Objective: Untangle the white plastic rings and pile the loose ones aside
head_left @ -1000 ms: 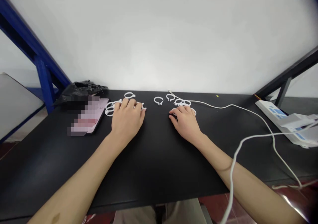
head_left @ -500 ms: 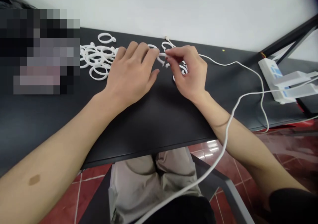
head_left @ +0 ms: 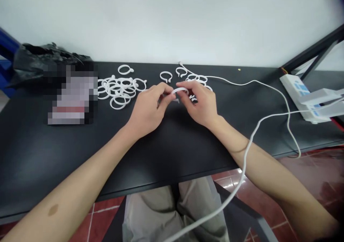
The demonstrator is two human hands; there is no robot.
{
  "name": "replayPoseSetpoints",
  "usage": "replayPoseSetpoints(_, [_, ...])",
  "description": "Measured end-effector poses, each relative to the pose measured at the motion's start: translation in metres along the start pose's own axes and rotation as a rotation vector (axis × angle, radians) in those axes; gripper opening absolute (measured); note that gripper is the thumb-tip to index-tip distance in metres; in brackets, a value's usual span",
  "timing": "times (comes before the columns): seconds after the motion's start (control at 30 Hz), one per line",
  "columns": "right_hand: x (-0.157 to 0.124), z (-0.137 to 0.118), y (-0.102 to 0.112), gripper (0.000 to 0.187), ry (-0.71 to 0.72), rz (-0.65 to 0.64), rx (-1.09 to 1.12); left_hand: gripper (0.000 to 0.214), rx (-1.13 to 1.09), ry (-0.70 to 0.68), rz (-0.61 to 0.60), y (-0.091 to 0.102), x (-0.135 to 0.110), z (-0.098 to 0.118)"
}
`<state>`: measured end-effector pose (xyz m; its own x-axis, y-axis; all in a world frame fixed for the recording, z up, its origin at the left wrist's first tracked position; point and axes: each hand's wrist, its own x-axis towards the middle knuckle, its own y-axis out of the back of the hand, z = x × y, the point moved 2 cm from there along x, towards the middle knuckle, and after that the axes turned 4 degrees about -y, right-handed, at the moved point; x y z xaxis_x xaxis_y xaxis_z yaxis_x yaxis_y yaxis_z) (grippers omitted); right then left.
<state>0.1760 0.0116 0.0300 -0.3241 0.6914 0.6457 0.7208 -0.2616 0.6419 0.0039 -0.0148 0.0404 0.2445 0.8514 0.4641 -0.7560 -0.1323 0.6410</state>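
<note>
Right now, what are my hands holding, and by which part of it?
One white plastic ring, held over the black table: the left hand pinches its left side, the right hand its right side.

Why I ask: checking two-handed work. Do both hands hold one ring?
Yes, the left hand and right hand pinch one ring between them.

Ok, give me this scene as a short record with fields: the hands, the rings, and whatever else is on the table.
left hand: pinches one side of a white plastic ring
right hand: pinches the other side of the same ring
ring heap: loose white rings, left of the left hand
small cluster: a few rings behind the right hand
rest: white cable, power strip at right, black plastic bag far left
surface: black table
</note>
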Motion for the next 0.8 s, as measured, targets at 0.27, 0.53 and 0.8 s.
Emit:
replayPoseSetpoints(0.27, [-0.001, 0.003, -0.003, 0.02, -0.135, -0.101, 0.035, 0.017, -0.003, 0.073, -0.022, -0.007, 0.005, -0.016])
replayPoseSetpoints(0.53, [-0.003, -0.001, -0.009, 0.027, -0.195, -0.302, 0.145, 0.019, 0.226, -0.101, -0.059, -0.002, 0.003, -0.023])
replayPoseSetpoints(0.8, [0.0, -0.007, -0.004, 0.027, -0.107, -0.352, 0.143, 0.019, 0.347, -0.334, -0.071, 0.0, 0.002, -0.029])
